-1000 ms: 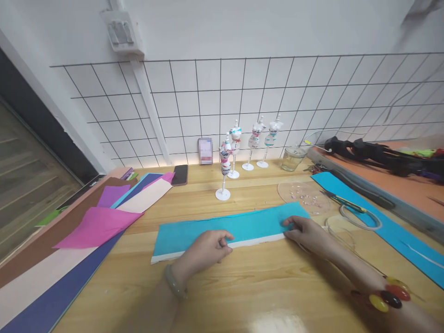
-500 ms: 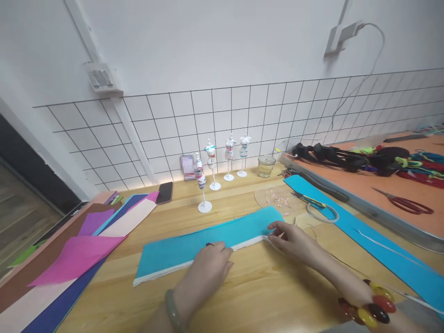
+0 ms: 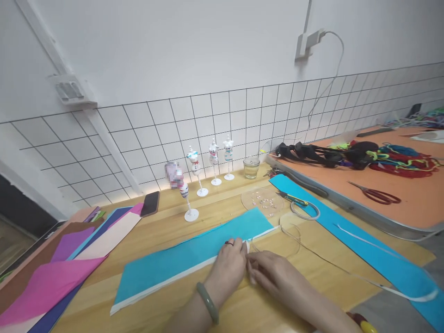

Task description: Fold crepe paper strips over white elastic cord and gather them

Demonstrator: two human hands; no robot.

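A blue felt-like cloth strip [image 3: 166, 266] lies across the wooden table with a white band [image 3: 166, 279] along its near edge. My left hand [image 3: 231, 261] rests on that edge towards its right part, fingers curled and pressed together at the white band. Right beside it, my right hand [image 3: 277, 273] has its fingers pinched, almost touching the left fingertips. A bit of white shows between the hands, but what the right fingers hold is hidden. From the strip's right end a thin ribbon [image 3: 333, 258] loops off over the table to the right.
Small mannequin stands [image 3: 191, 214], a glass [image 3: 251, 168] and a phone [image 3: 150, 204] line the back. A clear dish [image 3: 248, 199] holds small beads. A cutter [image 3: 294, 199] and tape roll [image 3: 305, 217] lie by a long blue strip [image 3: 367, 249]. Coloured sheets [image 3: 52, 282] are at left, scissors [image 3: 378, 194] at right.
My right hand has left the strip's right corner and moved left and nearer, up to the left hand. My left hand has shifted right along the white band. The camera view has turned right.
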